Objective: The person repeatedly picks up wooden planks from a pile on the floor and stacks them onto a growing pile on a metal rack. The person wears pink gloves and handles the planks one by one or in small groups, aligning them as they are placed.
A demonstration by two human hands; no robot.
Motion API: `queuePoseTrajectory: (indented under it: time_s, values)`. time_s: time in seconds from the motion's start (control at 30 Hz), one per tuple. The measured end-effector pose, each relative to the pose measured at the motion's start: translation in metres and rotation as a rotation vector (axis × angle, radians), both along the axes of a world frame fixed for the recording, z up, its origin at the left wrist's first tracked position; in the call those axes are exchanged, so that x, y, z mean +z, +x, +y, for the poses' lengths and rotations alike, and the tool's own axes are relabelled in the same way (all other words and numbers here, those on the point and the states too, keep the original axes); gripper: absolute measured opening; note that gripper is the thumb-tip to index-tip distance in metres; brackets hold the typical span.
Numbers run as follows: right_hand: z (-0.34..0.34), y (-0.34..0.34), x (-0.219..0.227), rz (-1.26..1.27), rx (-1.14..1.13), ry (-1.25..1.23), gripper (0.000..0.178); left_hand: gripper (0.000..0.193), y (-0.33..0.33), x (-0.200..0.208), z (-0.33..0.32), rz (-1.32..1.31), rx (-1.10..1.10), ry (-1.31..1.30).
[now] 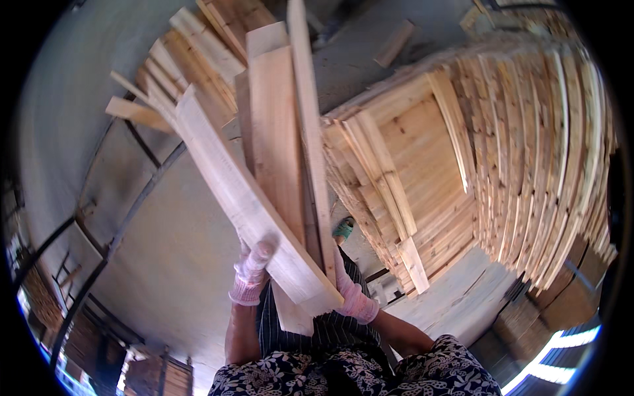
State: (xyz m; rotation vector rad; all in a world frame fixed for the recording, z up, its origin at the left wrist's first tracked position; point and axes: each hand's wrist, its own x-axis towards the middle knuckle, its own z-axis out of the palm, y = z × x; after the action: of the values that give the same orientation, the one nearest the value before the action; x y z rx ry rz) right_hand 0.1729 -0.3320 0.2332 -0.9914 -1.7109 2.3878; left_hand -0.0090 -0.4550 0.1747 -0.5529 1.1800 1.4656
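Between my two hands is a loose bundle of several wooden boards. A pale board (241, 191) lies slantwise across the front. Behind it a broader board (276, 125) points away from me, and a narrow board (310, 125) stands on edge at the right. My left hand (253, 267), in a pinkish-white work glove, is closed on the left side of the bundle, thumb on the slanted board's face. My right hand (353, 294), gloved alike, grips the near right end; its fingers are partly hidden by the wood.
A neat stack of boards (422, 138) stands at the right, with a tall stack (528, 158) of boards beside it. More boards (191, 53) lean at the far left, next to a dark metal frame (125, 224). One offcut (395, 43) lies on the floor.
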Motion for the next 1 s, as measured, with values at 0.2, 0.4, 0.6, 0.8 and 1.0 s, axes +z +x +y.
queuePoseTrajectory:
  time_s: [0.2, 0.4, 0.6, 0.8, 1.0]
  values:
    - [-0.013, 0.087, 0.003, -0.160, -0.327, 0.019, 0.094, 0.104, 0.035, 0.019, 0.130, 0.187, -0.554, 0.272]
    - [0.016, 0.141, -0.078, -0.607, -0.656, 0.226, 0.105, 0.093, 0.117, -0.007, 0.262, 0.256, -0.733, 0.400]
    - [0.038, 0.146, -0.132, -0.810, -0.902, 0.141, 0.118, 0.087, 0.154, -0.083, 0.307, 0.504, -0.867, 0.271]
    - [0.032, 0.162, -0.126, -0.854, -0.756, 0.387, 0.106, 0.080, 0.137, -0.047, 0.301, 0.867, -1.058, 0.135]
    - [0.147, 0.173, -0.136, -0.752, -0.894, 0.251, 0.088, 0.082, 0.117, -0.029, 0.332, 1.260, -1.312, -0.103]
